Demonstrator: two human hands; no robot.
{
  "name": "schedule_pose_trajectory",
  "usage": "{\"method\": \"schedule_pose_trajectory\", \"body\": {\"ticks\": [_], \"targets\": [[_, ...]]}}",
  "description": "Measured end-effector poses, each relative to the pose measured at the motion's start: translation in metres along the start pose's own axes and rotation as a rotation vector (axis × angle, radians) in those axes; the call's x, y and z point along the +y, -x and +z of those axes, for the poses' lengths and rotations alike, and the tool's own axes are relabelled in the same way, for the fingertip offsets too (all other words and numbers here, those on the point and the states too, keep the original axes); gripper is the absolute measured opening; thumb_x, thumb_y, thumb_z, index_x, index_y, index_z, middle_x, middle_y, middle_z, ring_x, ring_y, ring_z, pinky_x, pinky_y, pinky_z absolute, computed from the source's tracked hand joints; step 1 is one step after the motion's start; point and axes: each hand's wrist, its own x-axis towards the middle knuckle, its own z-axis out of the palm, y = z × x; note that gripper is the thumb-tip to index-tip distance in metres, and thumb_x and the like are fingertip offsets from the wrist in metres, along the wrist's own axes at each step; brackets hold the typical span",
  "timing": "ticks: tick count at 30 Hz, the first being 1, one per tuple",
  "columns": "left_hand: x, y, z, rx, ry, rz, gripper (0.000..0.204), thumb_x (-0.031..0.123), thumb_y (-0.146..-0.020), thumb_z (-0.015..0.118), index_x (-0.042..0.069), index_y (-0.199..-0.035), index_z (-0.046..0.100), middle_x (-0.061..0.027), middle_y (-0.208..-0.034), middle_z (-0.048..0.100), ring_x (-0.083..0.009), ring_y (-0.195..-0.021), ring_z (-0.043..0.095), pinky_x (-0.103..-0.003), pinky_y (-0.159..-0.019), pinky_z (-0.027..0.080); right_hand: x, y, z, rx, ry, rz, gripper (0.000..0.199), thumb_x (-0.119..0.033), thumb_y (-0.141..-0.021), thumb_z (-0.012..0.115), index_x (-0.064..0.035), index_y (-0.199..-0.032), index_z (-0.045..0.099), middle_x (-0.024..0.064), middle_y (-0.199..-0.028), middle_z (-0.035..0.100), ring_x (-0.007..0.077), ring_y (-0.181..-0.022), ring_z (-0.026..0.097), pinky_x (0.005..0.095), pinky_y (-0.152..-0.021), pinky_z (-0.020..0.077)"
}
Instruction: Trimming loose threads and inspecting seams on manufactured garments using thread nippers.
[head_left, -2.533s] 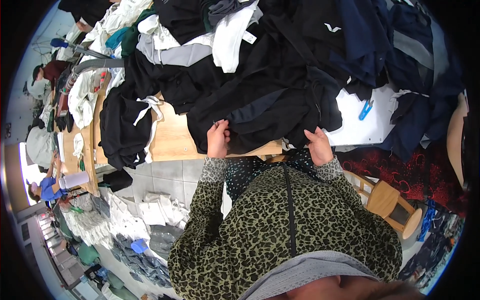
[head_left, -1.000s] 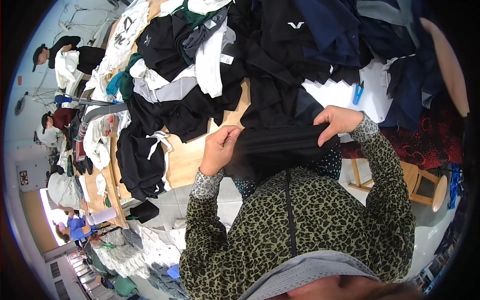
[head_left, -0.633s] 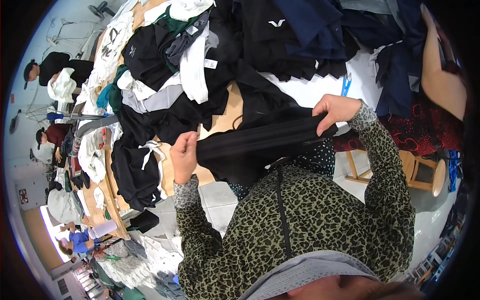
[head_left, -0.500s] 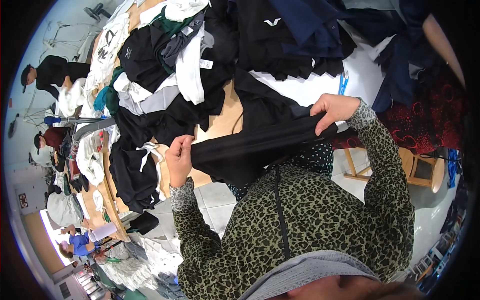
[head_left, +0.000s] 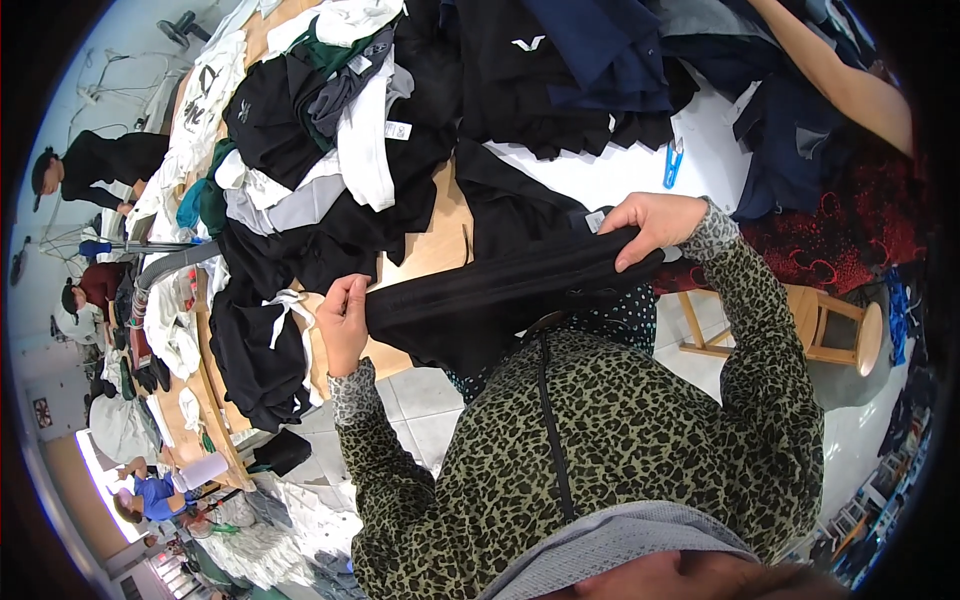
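A black garment [head_left: 500, 290] is stretched in a long band in front of my chest. My left hand [head_left: 343, 322] grips its left end, fingers closed around the cloth. Its right end sits pinched in my right hand [head_left: 655, 226], held a little higher. The rest of the garment hangs down from the band against my leopard-print top. Both hands are over the near edge of a wooden table [head_left: 428, 250].
Heaps of black, white and navy clothes [head_left: 330, 150] cover the table. Blue snips [head_left: 673, 163] lie on a white sheet at the right. Another person's bare arm [head_left: 840, 80] reaches in at top right. A wooden stool [head_left: 830, 325] stands right. Other people work at the far left.
I have lifted the black garment off the table pile and pulled my hands apart, stretching it out. My left hand moved left and down, my right hand stayed up at the right.
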Motion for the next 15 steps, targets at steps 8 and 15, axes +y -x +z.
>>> {"method": "schedule_pose_trajectory", "body": {"ticks": [8, 15], "targets": [[-0.008, 0.007, 0.037, -0.186, -0.33, 0.093, 0.012, 0.013, -0.084, 0.06, 0.001, -0.086, 0.062, -0.0132, -0.069, 0.06, -0.0256, -0.062, 0.059, -0.034, -0.058, 0.047, 0.025, -0.037, 0.043, 0.178, -0.081, -0.089, 0.022, -0.009, -0.081, 0.066, 0.0045, -0.098, 0.065, 0.003, -0.084, 0.067, 0.0052, -0.074, 0.057, 0.0191, -0.071, 0.0457], [0.07, 0.017, 0.105, -0.482, 0.296, 0.221, 0.03, 0.011, -0.078, 0.067, 0.001, -0.106, 0.059, -0.0115, -0.107, 0.058, -0.0242, -0.094, 0.058, -0.03, -0.083, 0.046, 0.033, -0.055, 0.066, 0.236, -0.113, -0.161, 0.021, -0.013, -0.082, 0.066, 0.0031, -0.095, 0.065, 0.0007, -0.08, 0.066, 0.0044, -0.071, 0.055, 0.02, -0.068, 0.0444]]}}
